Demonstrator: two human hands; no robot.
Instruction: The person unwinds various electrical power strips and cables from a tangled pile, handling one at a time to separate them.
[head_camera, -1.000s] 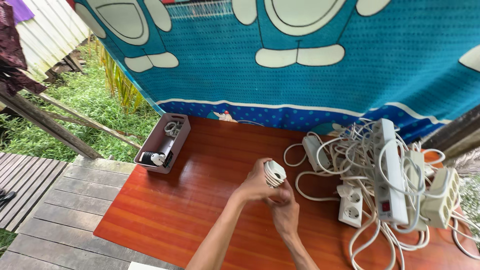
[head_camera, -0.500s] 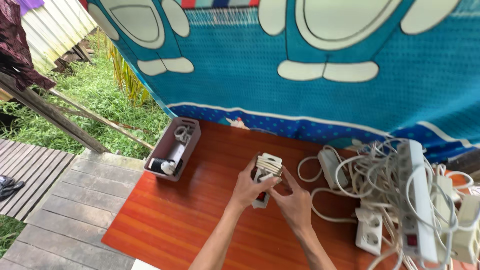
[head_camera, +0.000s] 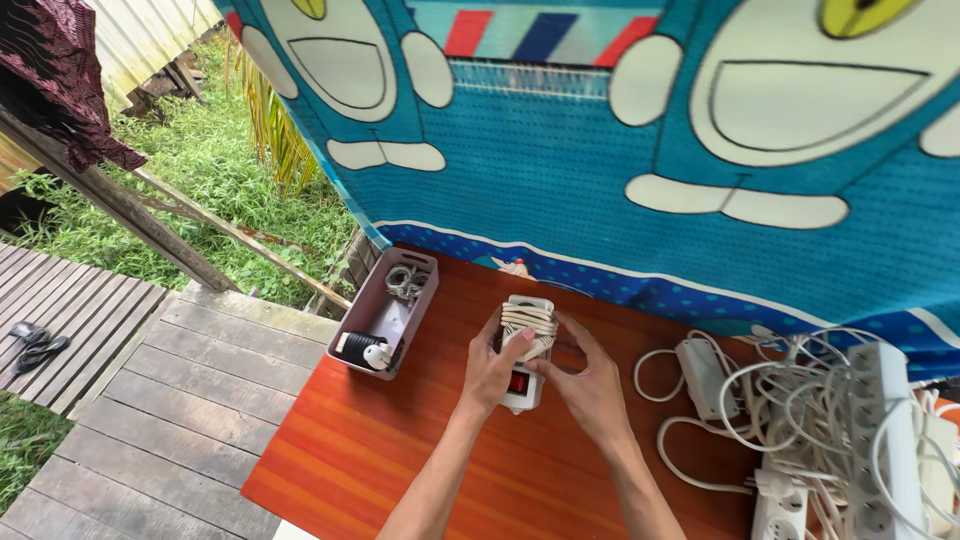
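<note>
Both hands are gripping the strip (head_camera: 525, 352) over the bench (head_camera: 400, 440); left hand (head_camera: 490, 368) clasping its left edge, right hand (head_camera: 588, 385) its right; its long axis is pointing away, toward the cloth (head_camera: 620, 200); bin (head_camera: 372, 300) lying left, nearer the left hand.

No packages, labels, signs or screens seem visible.

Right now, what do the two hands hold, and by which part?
Both hold a white power strip wound with its cord: left hand on its left side, right hand on its right side.
</note>
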